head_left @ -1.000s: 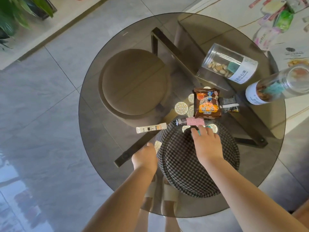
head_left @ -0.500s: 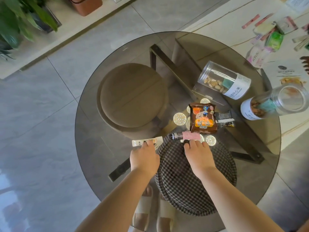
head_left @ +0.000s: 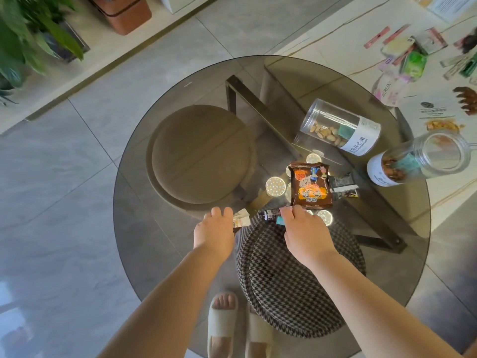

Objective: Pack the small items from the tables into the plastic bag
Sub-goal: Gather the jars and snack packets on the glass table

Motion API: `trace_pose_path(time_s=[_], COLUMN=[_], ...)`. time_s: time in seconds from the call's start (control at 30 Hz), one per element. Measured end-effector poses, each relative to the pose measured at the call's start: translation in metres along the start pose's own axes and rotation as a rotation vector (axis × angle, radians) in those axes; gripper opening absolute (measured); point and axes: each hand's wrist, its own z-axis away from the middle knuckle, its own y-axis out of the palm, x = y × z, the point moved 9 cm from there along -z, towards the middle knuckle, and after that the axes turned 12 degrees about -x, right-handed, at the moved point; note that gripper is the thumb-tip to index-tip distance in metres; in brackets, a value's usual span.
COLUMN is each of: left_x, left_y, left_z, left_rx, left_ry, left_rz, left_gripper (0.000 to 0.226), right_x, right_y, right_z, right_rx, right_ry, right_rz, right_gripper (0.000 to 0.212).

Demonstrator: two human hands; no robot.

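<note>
On the round smoked-glass table (head_left: 134,236) my left hand (head_left: 214,229) curls over a white stick packet (head_left: 242,219); only the packet's right end shows. My right hand (head_left: 305,229) covers a pink tube (head_left: 268,214), fingers curled over it, so just its dark cap end sticks out to the left. A teal scrap (head_left: 280,221) peeks from under the same hand. Just beyond lie a brown snack packet (head_left: 311,187) and a small black sachet (head_left: 342,184). No plastic bag is in view.
Two clear jars (head_left: 340,127) (head_left: 418,158) lie on their sides at the table's far right. Under the glass stand a brown stool (head_left: 201,153) and a houndstooth stool (head_left: 296,280). A pale table (head_left: 335,42) at the upper right carries several small packets. Plants stand top left.
Both hands slid forward across the glass. The left hand came to cover the white stick packet, and the right hand's fingers came to cover the pink tube. The view tilted upward.
</note>
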Motion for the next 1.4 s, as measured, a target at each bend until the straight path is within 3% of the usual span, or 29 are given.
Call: trace_pose_path(time_s=[0.1,0.27,0.37,0.47,0.6,0.7,0.9,1.03,1.17,1.4], left_x=[-0.002,-0.004,-0.004,-0.008,-0.013,-0.016,-0.049,-0.075,-0.107,-0.182], left_y=[0.006,0.018,0.022,0.026,0.026,0.018,-0.009,-0.039,-0.073,-0.111], left_z=[-0.006,-0.008,-0.007,-0.006,-0.005,0.0,0.031,0.059,0.096,0.17], left_rx=[0.001,0.018,0.001,-0.035,-0.056,-0.043,0.004,0.057,0.076,0.193], left_ry=[0.035,0.043,0.046,0.11,0.121,0.049,0.117,0.083,0.129,0.231], left_rz=[-0.061,-0.098,-0.136,-0.192,-0.163,-0.045,0.077,0.235,0.251,0.269], left_gripper=[0.039,0.042,0.038,0.038,0.027,0.023,0.024,0.026,0.027,0.015], right_x=[-0.003,0.002,0.007,0.011,0.008,-0.003,-0.023,-0.028,-0.036,-0.069], right_y=[0.006,0.029,0.038,0.044,0.045,0.042,0.033,0.01,-0.021,-0.071], right_z=[-0.006,-0.01,-0.008,-0.005,0.004,0.017,0.06,0.1,0.15,0.256], right_rx=[0.049,0.149,0.155,0.149,0.129,0.143,0.211,0.17,0.105,0.052], right_ry=[0.046,0.043,0.03,0.033,0.179,0.351,0.679,0.842,0.997,1.145], right_rz=[0.021,0.074,0.105,0.113,0.006,-0.143,-0.687,-1.044,-1.296,-1.461], right_gripper=[0.044,0.082,0.088,0.08,0.044,0.042,0.025,0.016,0.013,0.012])
